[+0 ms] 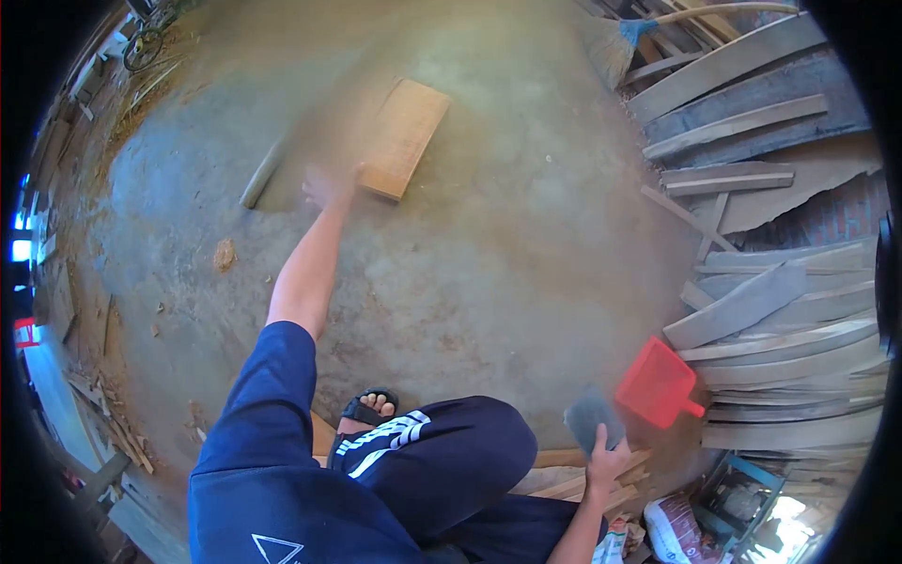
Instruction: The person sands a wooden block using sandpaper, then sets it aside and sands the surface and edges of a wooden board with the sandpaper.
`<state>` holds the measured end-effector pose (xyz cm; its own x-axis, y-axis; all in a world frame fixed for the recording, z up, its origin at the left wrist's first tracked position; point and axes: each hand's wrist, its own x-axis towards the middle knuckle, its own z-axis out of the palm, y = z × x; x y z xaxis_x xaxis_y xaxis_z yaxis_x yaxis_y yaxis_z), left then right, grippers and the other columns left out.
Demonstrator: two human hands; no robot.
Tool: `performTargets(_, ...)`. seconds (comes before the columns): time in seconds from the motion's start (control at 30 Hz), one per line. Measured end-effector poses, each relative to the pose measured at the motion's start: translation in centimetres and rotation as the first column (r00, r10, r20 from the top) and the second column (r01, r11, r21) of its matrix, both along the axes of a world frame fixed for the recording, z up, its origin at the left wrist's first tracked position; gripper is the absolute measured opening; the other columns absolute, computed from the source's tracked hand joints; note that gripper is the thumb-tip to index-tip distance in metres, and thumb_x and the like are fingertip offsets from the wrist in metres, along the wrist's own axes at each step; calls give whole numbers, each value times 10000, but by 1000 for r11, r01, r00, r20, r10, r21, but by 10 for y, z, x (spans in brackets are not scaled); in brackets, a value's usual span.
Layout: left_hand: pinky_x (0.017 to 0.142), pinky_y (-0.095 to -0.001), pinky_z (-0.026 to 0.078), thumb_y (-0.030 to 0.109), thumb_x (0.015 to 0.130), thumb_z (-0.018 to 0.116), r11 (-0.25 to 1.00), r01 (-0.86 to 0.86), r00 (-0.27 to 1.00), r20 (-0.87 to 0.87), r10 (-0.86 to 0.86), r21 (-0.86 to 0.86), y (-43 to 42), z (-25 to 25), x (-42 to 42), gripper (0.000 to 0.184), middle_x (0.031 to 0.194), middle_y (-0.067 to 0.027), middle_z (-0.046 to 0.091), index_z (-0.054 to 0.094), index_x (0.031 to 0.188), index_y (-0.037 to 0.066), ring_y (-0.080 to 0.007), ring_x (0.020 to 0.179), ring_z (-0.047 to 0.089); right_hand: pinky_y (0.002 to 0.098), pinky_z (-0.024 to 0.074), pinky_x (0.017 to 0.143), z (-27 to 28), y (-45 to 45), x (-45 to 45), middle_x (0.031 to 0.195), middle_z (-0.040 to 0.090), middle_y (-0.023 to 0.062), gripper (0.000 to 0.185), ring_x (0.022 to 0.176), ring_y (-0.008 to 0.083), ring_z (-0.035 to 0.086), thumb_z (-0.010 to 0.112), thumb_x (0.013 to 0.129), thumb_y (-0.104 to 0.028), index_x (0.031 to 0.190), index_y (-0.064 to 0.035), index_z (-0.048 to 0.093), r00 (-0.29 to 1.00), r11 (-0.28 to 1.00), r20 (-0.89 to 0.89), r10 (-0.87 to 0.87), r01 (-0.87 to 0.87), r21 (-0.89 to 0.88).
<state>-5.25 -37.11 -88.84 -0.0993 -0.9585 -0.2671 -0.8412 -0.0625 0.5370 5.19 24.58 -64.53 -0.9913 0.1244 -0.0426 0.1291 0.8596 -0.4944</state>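
My left hand (329, 186) reaches forward over the concrete floor, beside the near end of a flat wooden board (406, 132). Its fingers are blurred, and whether they touch the board is unclear. To the left of that hand a pale wooden stick (260, 176) lies on the floor. At the lower right my right hand (607, 459) grips a dark grey flat block (594, 419), close to a red dustpan (656, 382).
Stacked curved planks (789, 352) line the right side, with a straw broom (613, 52) at the top right. A small wood-shaving pile (224, 256) lies left of centre. A white sack (675, 528) and a metal-framed machine (742, 498) stand at the lower right.
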Motion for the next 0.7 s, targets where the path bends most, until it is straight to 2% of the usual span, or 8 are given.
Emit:
performTargets(0.1, 1184, -556, 181, 626, 519, 891, 920, 365, 931, 77, -358, -141, -7, 27, -9, 1368, 1551, -328, 229, 203, 1556, 57, -410, 1476, 189, 354, 520, 763, -3, -4, 0, 896, 736, 144, 273, 809, 228, 699, 681, 919, -222, 1008, 35, 705, 999, 999, -22, -34, 33, -38)
performTargets(0.2, 1182, -596, 130, 689, 509, 857, 790, 613, 758, 283, -588, -4, -11, 26, -25, 1401, 1574, -351, 129, 166, 1577, 101, -442, 1498, 97, 356, 518, 772, -3, -10, -3, 899, 734, 146, 276, 817, 233, 695, 675, 923, -222, 1007, 40, 703, 998, 998, 5, -64, 64, 17)
performTargets(0.3, 1174, -620, 109, 689, 498, 861, 774, 632, 750, 276, -601, -31, -10, 11, -20, 1404, 1576, -365, 81, 156, 1588, 153, -476, 1491, 78, 355, 515, 780, -3, -7, -1, 900, 732, 139, 276, 826, 218, 688, 674, 924, -214, 1011, 48, 696, 997, 999, 71, -37, 35, 20)
performTargets(0.4, 1158, -655, 107, 699, 516, 846, 788, 615, 738, 337, -585, 23, 5, 16, -20, 1401, 1576, -367, 74, 119, 1594, 178, -476, 1491, 74, 368, 507, 842, -2, -5, -1, 1011, 727, 172, 317, 922, 255, 690, 683, 920, -225, 1095, 39, 678, 993, 996, 110, -42, 51, -77)
performTargets(0.5, 1128, -707, 93, 709, 539, 830, 828, 556, 758, 360, -544, 78, 39, 25, -14, 1424, 1578, -367, 53, 39, 1598, 179, -476, 1493, 52, 344, 510, 786, 0, -13, -7, 883, 725, 131, 266, 830, 193, 677, 684, 920, -187, 1010, 63, 690, 998, 988, 53, -30, 38, -152)
performTargets(0.6, 1094, -754, 81, 720, 577, 806, 841, 525, 743, 411, -528, 130, 68, 21, 2, 1418, 1580, -367, 24, -30, 1594, 193, -481, 1493, 28, 343, 511, 777, 1, -19, -17, 877, 724, 133, 271, 819, 189, 670, 689, 918, -191, 999, 68, 690, 997, 978, -57, 48, -58, -200)
performTargets(0.7, 1081, -769, 81, 730, 608, 782, 841, 514, 726, 437, -531, 168, 100, 18, 26, 1387, 1583, -364, -3, -46, 1593, 211, -492, 1490, 17, 348, 511, 766, 14, -26, -26, 862, 720, 132, 271, 809, 185, 665, 691, 917, -193, 991, 68, 687, 990, 979, -106, 95, -112, -168)
